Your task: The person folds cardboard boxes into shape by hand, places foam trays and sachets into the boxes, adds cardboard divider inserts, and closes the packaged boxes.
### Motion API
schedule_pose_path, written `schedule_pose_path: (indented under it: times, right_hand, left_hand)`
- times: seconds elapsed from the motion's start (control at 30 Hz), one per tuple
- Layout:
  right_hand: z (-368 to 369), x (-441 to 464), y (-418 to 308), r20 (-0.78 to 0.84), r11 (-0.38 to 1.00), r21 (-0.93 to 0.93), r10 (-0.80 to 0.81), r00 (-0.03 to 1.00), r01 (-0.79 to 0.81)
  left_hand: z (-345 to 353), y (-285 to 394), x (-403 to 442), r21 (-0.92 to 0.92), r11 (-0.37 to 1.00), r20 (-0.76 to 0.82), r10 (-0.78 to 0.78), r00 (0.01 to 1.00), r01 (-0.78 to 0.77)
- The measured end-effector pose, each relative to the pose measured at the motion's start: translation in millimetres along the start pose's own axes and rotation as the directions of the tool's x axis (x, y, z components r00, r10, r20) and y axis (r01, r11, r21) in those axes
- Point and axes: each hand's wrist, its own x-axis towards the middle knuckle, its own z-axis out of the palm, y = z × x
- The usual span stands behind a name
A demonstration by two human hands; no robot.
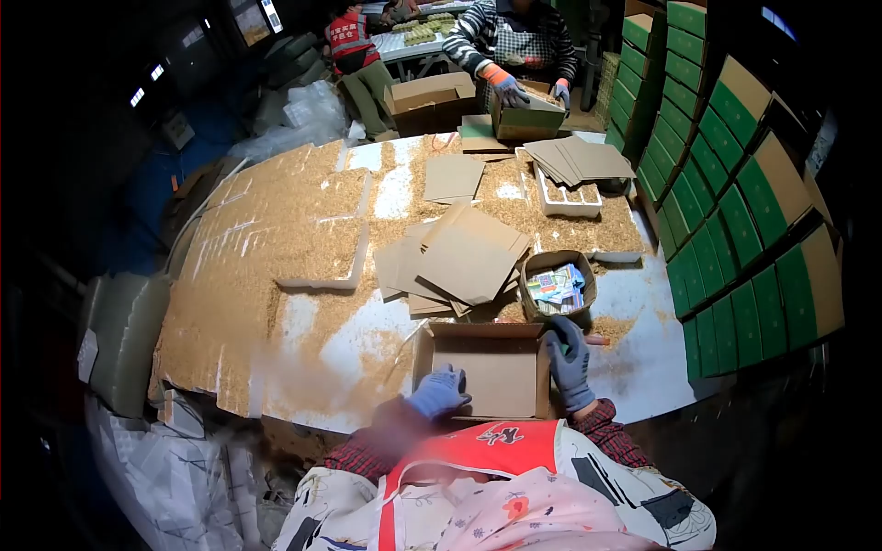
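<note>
An open cardboard box [487, 363] stands at the near edge of the table, with a flat bare bottom. My left hand [439, 392], in a blue-grey glove, is over the box's left near corner, its fingers pointing inside. My right hand [571, 364], in a grey glove, is at the box's right wall, fingers curved near its top edge; whether it grips the wall is hard to tell. Just beyond my right hand sits a round basket [531, 308] holding colourful printed packets [559, 287]. Flat cardboard sheets [470, 255] lie piled behind the box.
Trays covered in wood shavings [248, 266] fill the left of the table [643, 312]. More sheets [583, 159] lie on a white tray [570, 200]. Green boxes [735, 230] are stacked at right. Across the table, a person [514, 46] in gloves handles a box [528, 121].
</note>
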Motion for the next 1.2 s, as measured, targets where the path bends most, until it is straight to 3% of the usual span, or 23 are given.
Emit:
schedule_pose_path:
  times: [0.03, 0.1, 0.17, 0.2, 0.23, 0.27, 0.3, 0.33, 0.43, 0.53, 0.57, 0.63, 0.7, 0.77, 0.8, 0.83, 0.87, 0.9, 0.97, 1.0, 1.07, 1.13, 1.2]
  right_hand:
    - [-5, 0, 24, -0.09, 0.975, 0.176, 0.154, 0.984, -0.137]
    - [-18, -3, 82, 0.245, 0.671, 0.455, 0.537, 0.807, -0.585]
    - [-21, -21, 134, 0.558, 0.431, 0.473, 0.529, 0.64, -0.768]
    - [-13, -31, 149, 0.602, 0.452, 0.444, 0.489, 0.631, -0.774]
    - [-1, -36, 122, 0.547, 0.614, 0.337, 0.489, 0.679, -0.714]
    - [10, -41, 94, 0.495, 0.747, 0.204, 0.479, 0.725, -0.633]
    - [21, -44, 77, 0.448, 0.845, 0.048, 0.458, 0.768, -0.532]
    - [42, -61, 89, 0.167, 0.837, -0.411, 0.458, 0.873, -0.36]
    - [44, -48, 66, 0.259, 0.847, -0.259, 0.524, 0.811, -0.465]
    - [27, -38, 10, 0.33, 0.838, -0.096, 0.536, 0.777, -0.537]
    - [22, -41, 18, 0.276, 0.91, -0.142, 0.415, 0.867, -0.39]
    - [-14, -38, 19, 0.204, 0.862, -0.178, 0.505, 0.839, -0.475]
    - [-72, -46, 31, 0.169, 0.792, 0.255, 0.529, 0.832, -0.555]
    - [-125, -70, 37, 0.103, 0.59, 0.516, 0.677, 0.728, -0.621]
    - [-153, -85, 52, 0.132, 0.471, 0.569, 0.756, 0.641, -0.674]
    - [-173, -101, 65, 0.236, 0.243, 0.837, 0.649, 0.723, -0.491]
    - [-187, -113, 68, 0.051, 0.3, 0.867, 0.742, 0.669, -0.399]
    - [-200, -125, 74, -0.103, 0.419, 0.83, 0.763, 0.639, -0.367]
    - [-223, -145, 110, -0.404, 0.649, 0.59, 0.753, 0.52, -0.481]
    - [-217, -143, 115, -0.577, 0.739, 0.416, 0.665, 0.475, -0.53]
    - [-217, -138, 128, -0.714, 0.788, 0.229, 0.535, 0.451, -0.572]
    - [-229, -141, 165, -0.525, 0.726, 0.523, 0.687, 0.503, -0.446]
    - [-214, -159, 179, -0.488, 0.684, 0.519, 0.729, 0.48, -0.513]
  left_hand:
    - [-11, -5, -12, 0.007, 1.0, 0.0, 0.002, 1.0, -0.002]
    - [-41, -9, -39, -0.403, 0.876, -0.584, -0.023, 0.811, -0.265]
    - [-30, -44, -41, -0.631, 0.669, -0.722, -0.322, 0.613, -0.391]
    - [-17, -62, -41, -0.895, 0.323, -0.438, -0.511, 0.74, -0.306]
    - [8, -76, -32, -0.955, 0.025, -0.274, -0.469, 0.84, -0.297]
    - [39, -80, -19, -0.978, 0.004, -0.192, -0.382, 0.904, -0.207]
    - [37, -55, -19, -0.964, 0.213, -0.22, -0.314, 0.924, -0.157]
    - [32, -37, -20, -0.895, 0.429, -0.26, -0.278, 0.925, -0.122]
    - [63, -52, 4, -0.74, 0.672, -0.273, -0.343, 0.899, 0.031]
    - [2, -13, -30, -0.835, 0.55, -0.231, -0.331, 0.915, -0.012]
    - [15, -22, -20, -0.762, 0.632, -0.196, -0.429, 0.882, 0.137]
    - [10, -13, -13, -0.97, 0.244, -0.062, -0.178, 0.982, -0.017]
    - [-2, 6, -8, -0.984, 0.103, -0.138, 0.09, 0.986, -0.147]
    - [-8, 34, -14, -0.982, -0.097, -0.165, 0.009, 0.986, -0.163]
    - [-7, 35, -9, -0.98, 0.12, -0.156, 0.01, 0.988, -0.156]
    - [3, 30, -5, -0.935, 0.329, -0.144, -0.004, 0.99, -0.135]
    - [34, 16, 8, -0.743, 0.578, -0.389, 0.036, 0.921, -0.337]
    - [51, -1, 8, -0.526, 0.772, -0.448, 0.104, 0.888, -0.357]
    - [95, -28, 1, -0.422, 0.885, -0.402, 0.015, 0.915, -0.199]
    - [99, -35, -6, -0.22, 0.975, -0.236, -0.061, 0.97, 0.008]
    - [111, -39, -21, -0.167, 0.974, -0.152, -0.177, 0.972, 0.152]
    - [114, -39, -24, -0.134, 0.953, -0.001, -0.273, 0.962, 0.271]
    - [110, -31, -31, -0.074, 0.957, 0.009, -0.281, 0.96, 0.281]
